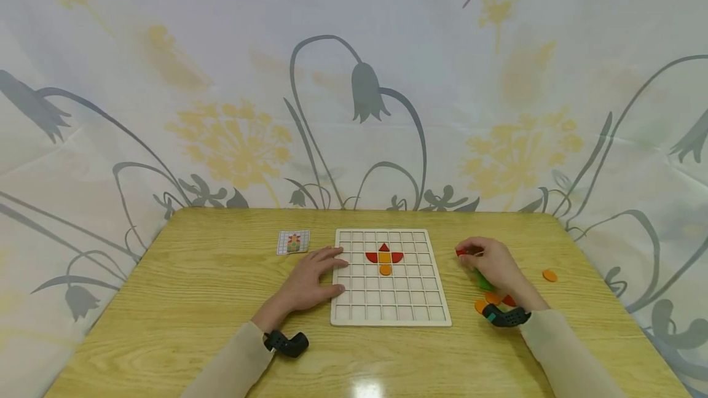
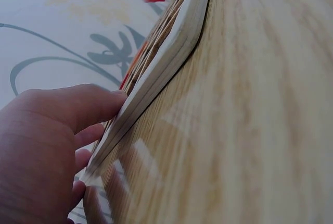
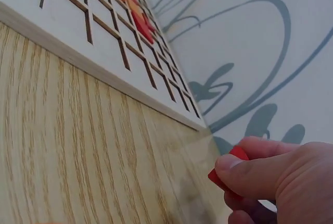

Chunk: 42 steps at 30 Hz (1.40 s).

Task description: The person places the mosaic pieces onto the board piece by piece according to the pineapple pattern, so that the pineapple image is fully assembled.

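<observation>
A white wooden grid board [image 1: 388, 312] lies mid-table. In its upper cells are a red triangle [image 1: 384, 247], an orange square [image 1: 384, 258], red rounded pieces [image 1: 397, 257] on either side of the square, and an orange disc [image 1: 385, 270] below. My left hand [image 1: 311, 281] rests at the board's left edge, thumb and fingers touching its rim. Right of the board, my right hand [image 1: 494, 264] pinches a small red piece [image 3: 216, 180] between thumb and fingers, above the table. The fingers hide part of that piece, so its full shape cannot be told.
A small printed card [image 1: 294, 242] with a coloured figure on a grid lies left of the board. Under and beside the right wrist are a green piece [image 1: 483, 281], orange discs [image 1: 480, 306] and a red piece [image 1: 509, 301]. Another orange disc [image 1: 549, 275] lies farther right. A patterned cloth hangs behind.
</observation>
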### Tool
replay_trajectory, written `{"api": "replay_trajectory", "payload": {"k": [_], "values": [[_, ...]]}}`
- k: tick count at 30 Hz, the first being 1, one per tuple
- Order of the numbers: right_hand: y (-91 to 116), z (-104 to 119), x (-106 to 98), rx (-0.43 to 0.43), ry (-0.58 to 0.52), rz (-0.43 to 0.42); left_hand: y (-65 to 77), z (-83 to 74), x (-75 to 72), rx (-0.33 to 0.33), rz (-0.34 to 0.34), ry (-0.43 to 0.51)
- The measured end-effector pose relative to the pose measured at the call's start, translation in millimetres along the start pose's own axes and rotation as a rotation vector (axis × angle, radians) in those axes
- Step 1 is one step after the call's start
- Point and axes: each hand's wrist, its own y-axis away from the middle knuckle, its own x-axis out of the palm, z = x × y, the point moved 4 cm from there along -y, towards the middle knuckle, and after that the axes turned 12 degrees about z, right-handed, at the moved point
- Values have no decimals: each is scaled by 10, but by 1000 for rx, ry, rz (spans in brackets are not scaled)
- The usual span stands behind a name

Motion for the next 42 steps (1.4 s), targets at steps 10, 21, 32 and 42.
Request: {"api": "replay_trajectory", "payload": {"k": [10, 21, 32, 42], "values": [[-109, 315, 252, -112, -22, 39, 1, -5, -5, -14, 7, -4], [-287, 605, 652, -186, -62, 103, -4, -16, -2, -2, -2, -9], [-375, 613, 844, -209, -86, 152, -2, -16, -18, -25, 18, 4], [-349, 633, 878, -160, -64, 144, 5, -29, -18, -17, 13, 16]]}}
